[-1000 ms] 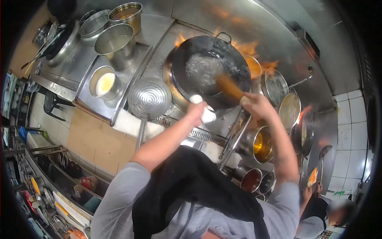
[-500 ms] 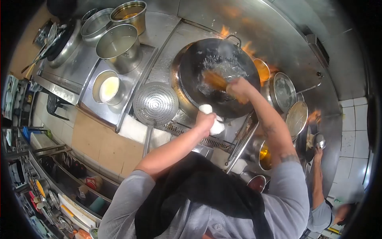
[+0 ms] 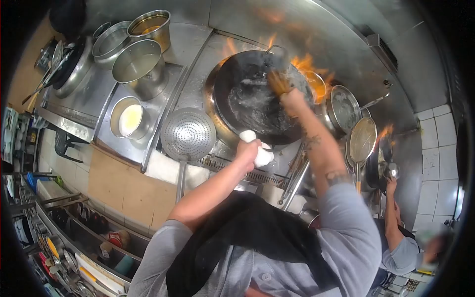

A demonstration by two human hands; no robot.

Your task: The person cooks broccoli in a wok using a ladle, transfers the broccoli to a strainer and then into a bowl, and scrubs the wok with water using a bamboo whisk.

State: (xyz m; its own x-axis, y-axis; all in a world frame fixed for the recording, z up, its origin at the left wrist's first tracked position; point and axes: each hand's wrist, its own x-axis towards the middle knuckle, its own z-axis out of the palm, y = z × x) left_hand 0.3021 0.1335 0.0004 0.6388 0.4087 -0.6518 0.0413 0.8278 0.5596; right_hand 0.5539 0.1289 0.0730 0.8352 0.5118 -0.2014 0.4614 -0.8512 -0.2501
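Observation:
A large dark wok [image 3: 232,81] sits on the burner in front of me, with steam and swirling water in its bowl. My left hand [image 3: 246,150] is closed round a folded white cloth [image 3: 263,157] at the wok's near rim; the wok's near handle is hidden. Over the right side of the bowl, my right hand [image 3: 295,102] grips a bamboo wok brush [image 3: 279,83], its bristles pointing up and away and smeared by motion. Orange flames [image 3: 307,64] rise behind the wok's far rim, near its loop handle [image 3: 276,48].
To the left lie a perforated skimmer [image 3: 188,133], a pot with pale yellow contents [image 3: 129,120] and a tall steel pot [image 3: 138,62]. A fine strainer [image 3: 362,140] rests at the right. Beyond it, a co-worker's arm [image 3: 392,208] reaches to a ladle near another flame.
My right hand has swept the brush away from me and slightly right, toward the far side of the wok. Flames behind the wok have grown. The left hand keeps its hold on the cloth.

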